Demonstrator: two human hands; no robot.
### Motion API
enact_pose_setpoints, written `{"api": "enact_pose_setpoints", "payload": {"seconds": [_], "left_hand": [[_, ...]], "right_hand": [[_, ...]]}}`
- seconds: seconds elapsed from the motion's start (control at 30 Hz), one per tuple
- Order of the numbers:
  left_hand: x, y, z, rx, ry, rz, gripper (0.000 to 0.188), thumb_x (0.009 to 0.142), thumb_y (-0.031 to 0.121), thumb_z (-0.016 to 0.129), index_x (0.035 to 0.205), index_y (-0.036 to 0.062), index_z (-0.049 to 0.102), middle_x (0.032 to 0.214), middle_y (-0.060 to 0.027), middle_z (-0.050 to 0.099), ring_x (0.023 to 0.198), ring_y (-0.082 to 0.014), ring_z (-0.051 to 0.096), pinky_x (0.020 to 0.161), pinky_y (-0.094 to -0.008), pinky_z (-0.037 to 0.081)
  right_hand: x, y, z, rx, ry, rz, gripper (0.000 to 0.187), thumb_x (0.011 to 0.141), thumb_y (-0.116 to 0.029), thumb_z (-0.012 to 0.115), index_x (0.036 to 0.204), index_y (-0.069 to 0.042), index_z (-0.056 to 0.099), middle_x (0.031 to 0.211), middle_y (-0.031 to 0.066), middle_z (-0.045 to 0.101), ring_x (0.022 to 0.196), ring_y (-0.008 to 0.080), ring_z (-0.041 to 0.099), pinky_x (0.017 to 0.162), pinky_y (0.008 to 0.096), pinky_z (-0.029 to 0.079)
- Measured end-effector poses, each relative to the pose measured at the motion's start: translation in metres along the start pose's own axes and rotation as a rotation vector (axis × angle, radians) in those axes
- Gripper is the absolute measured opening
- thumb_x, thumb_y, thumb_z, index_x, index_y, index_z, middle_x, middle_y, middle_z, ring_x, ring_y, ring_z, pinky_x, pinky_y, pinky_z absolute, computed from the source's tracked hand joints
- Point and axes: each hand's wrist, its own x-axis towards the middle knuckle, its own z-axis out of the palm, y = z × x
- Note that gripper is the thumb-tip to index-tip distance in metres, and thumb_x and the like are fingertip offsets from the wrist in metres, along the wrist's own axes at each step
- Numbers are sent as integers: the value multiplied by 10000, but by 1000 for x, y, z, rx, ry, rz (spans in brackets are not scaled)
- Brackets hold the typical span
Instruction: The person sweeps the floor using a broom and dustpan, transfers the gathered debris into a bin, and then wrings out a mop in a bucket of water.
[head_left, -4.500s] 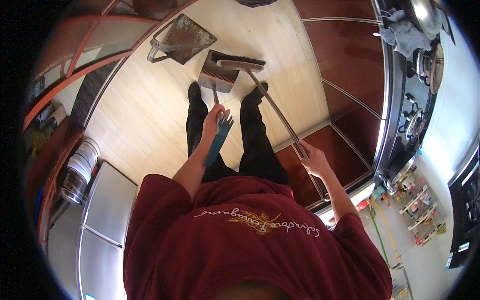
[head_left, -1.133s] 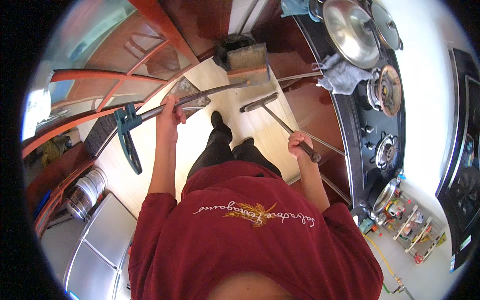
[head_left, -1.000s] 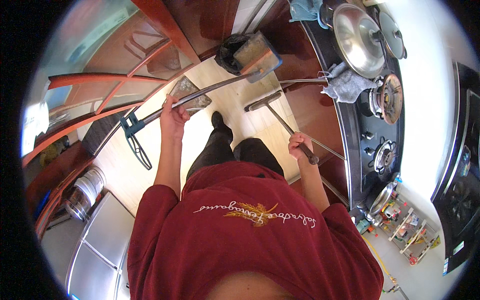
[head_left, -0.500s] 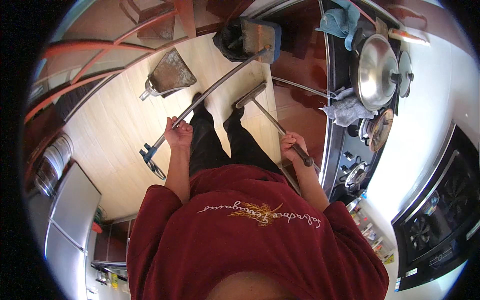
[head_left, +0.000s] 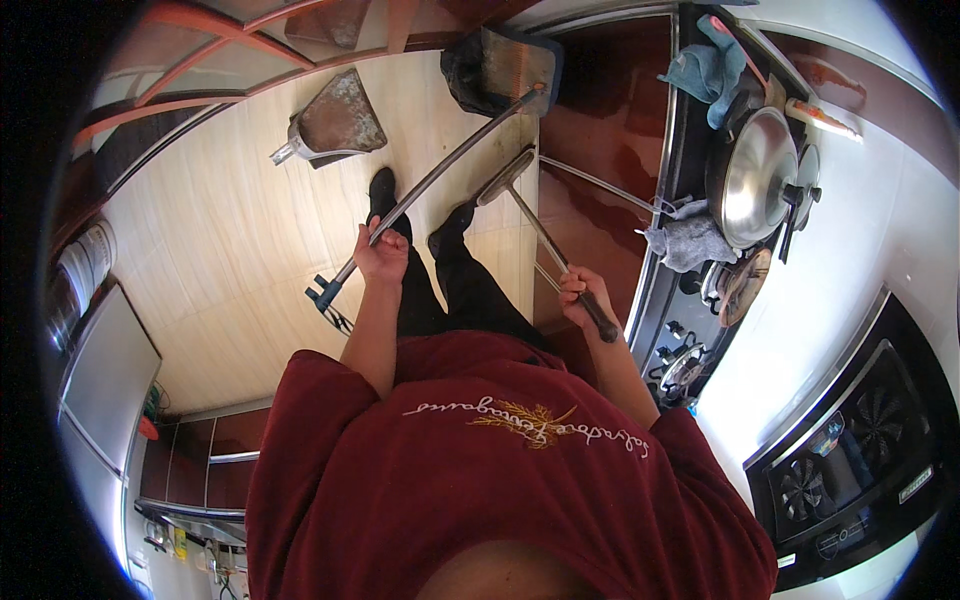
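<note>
The left hand point(head_left: 383, 255) is closed around the handle of a long-handled dustpan point(head_left: 517, 70), its pan at upper centre against a black bag point(head_left: 461, 80). The right hand point(head_left: 583, 292) grips a broom point(head_left: 540, 231), its head just below the pan in the frame.

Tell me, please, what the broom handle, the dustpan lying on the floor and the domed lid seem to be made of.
Broom handle: probably metal tubing, judging by its greyish sheen.
Dustpan: likely sheet metal, dull and mottled brown, as if rusty.
Domed lid: polished metal, perhaps steel, given its mirror-like highlights.
</note>
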Motion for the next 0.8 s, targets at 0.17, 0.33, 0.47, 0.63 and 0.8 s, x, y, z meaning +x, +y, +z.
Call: {"api": "enact_pose_setpoints", "payload": {"seconds": [0.17,0.33,0.47,0.63,0.8], "left_hand": [[-2,8,10,144,-29,-14,393,874,382,385,940,45,576,674,-114,591,664,-262,573,685,-354,466],[9,14,11,152,51,58,465,873,370,406,974,-73,504,924,-220,569,870,-347,565,816,-394,464],[11,26,8,146,-3,80,516,875,354,409,1013,-142,443,1001,-260,527,951,-349,536,800,-355,485],[-11,51,14,180,115,133,555,865,387,396,1018,-145,436,961,-253,556,874,-316,585,693,-289,522],[21,45,0,143,132,24,572,869,411,367,1002,-139,452,950,-240,569,864,-307,593,674,-277,526]], "right_hand": [[5,9,9,-59,55,-82,113,837,-126,461,734,-84,440,572,-16,461,413,54,439,374,202,352],[6,20,16,-36,58,-104,70,832,-119,466,772,-94,440,585,-13,463,415,53,437,371,203,346],[12,24,12,-13,5,-46,37,832,-114,458,804,-103,435,596,-13,467,414,54,427,379,206,339],[15,32,10,-19,30,-37,35,833,-116,456,805,-103,439,600,-17,462,412,50,415,394,204,335],[22,35,19,-98,101,-59,101,842,-136,457,755,-97,425,581,-33,449,402,37,396,387,190,317]]}}
